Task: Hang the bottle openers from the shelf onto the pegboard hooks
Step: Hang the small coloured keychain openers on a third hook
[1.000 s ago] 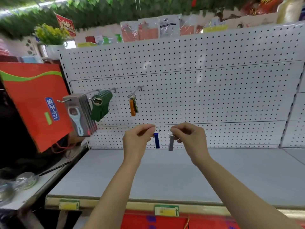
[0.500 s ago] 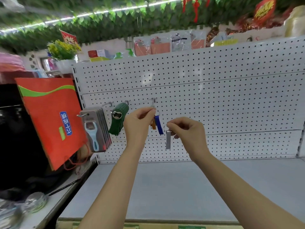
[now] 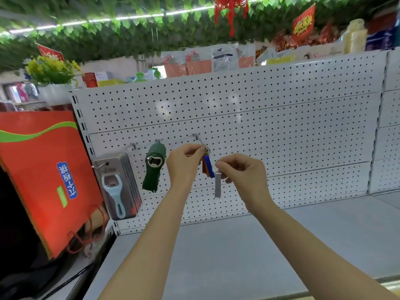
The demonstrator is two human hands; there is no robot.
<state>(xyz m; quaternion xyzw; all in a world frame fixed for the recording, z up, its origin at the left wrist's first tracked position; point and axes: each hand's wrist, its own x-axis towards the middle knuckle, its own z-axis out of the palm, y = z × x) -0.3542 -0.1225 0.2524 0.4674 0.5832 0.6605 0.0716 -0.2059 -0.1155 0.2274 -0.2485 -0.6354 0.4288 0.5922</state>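
My left hand [image 3: 184, 164] pinches the ring of a blue bottle opener [image 3: 208, 166] at the tip of a metal hook [image 3: 198, 137] on the white pegboard [image 3: 259, 126]. Red and orange openers hang on the same hook just behind the blue one. Slightly lower and to the right, my right hand [image 3: 244, 174] pinches the key ring of a silver bottle opener [image 3: 217, 185], which dangles straight down in front of the board.
Left of that hook hang green bottle openers [image 3: 154, 167] and carded openers with light-blue handles [image 3: 115, 187]. A red paper bag [image 3: 43, 169] stands at the far left. The grey shelf [image 3: 259, 245] lies below the board.
Both hands rose from just above the shelf to the hook. The blue opener has reached the hook's tip, and the silver one came up beside it.
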